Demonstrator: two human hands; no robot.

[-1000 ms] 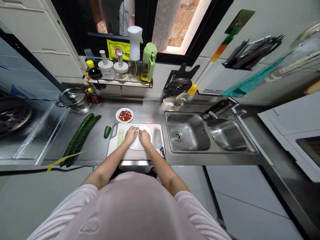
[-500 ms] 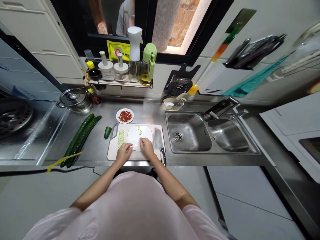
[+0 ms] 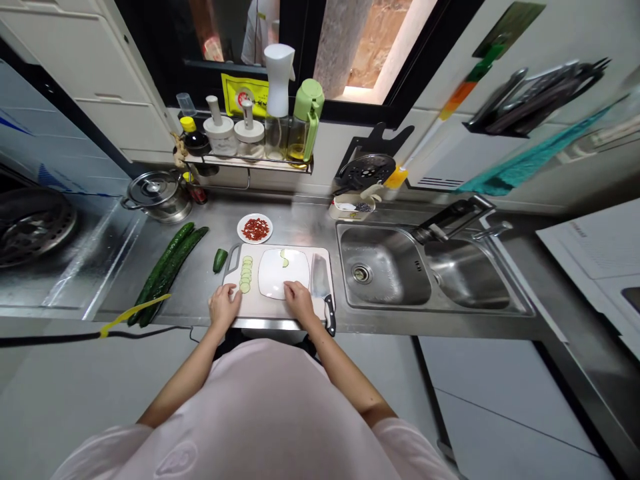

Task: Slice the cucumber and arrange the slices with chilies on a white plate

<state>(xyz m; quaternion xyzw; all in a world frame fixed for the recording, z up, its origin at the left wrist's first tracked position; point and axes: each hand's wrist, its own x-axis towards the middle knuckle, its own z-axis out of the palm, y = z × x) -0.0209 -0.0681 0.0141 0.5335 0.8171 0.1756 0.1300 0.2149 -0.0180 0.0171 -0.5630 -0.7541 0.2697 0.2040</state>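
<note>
White plate (image 3: 274, 280), rounded square, lying flat in the middle of the cutting board (image 3: 265, 309). Bare except for a couple of pale green half slices (image 3: 284, 258) near the far rim; near edge touched by the right hand (image 3: 299, 300). Cutting board pale and rectangular, handle slot at the far left corner, flat on the steel tabletop (image 3: 200, 293) at its front edge. Row of thin cucumber rounds (image 3: 245, 274) overlapping along the board's left side, just beside the plate. Left hand (image 3: 223, 308) resting at the board's near left corner.

Head cam, steep down, counter (image 3: 300, 223) near.
</note>
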